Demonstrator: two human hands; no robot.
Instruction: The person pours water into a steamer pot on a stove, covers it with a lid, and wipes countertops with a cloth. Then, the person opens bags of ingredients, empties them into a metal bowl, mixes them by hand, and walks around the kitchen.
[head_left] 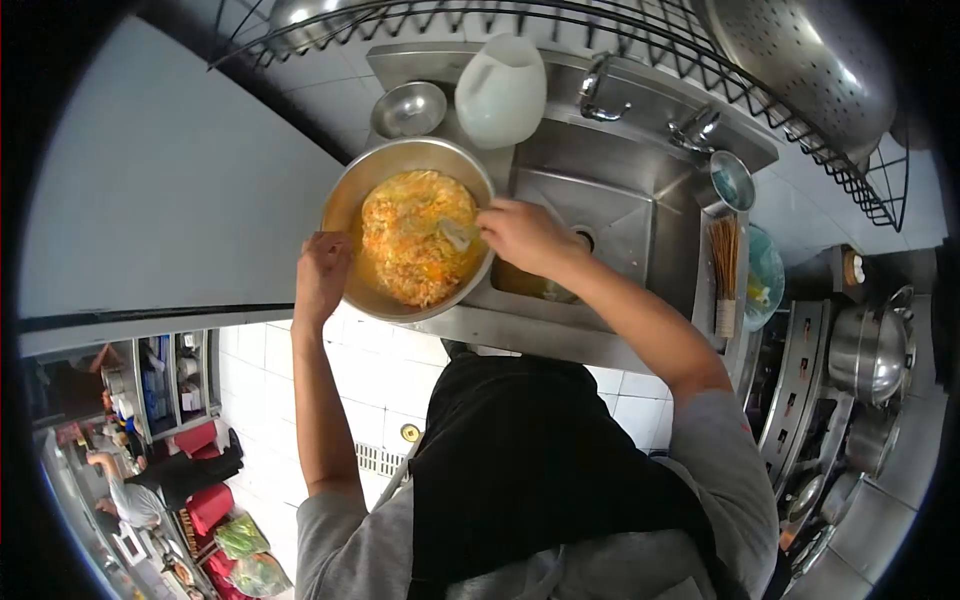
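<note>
A large metal bowl [478,165] sits tilted at the sink's left end, with an orange and yellow shredded mixture [415,230] and liquid inside. My left hand [323,268] is closed on the bowl's left rim. Over the right rim, my right hand [520,238] has its fingers closed on a greyish spoon-like utensil [457,235]. The utensil's wide end rests on the mixture; most of its handle is hidden by my fingers.
Behind the bowl stand a white pitcher [502,95] and a small metal bowl [410,110]. The sink [600,200] has two faucets. A wire rack [640,40] hangs overhead. Pots [865,350] stand at right. Another person [150,490] works at far left.
</note>
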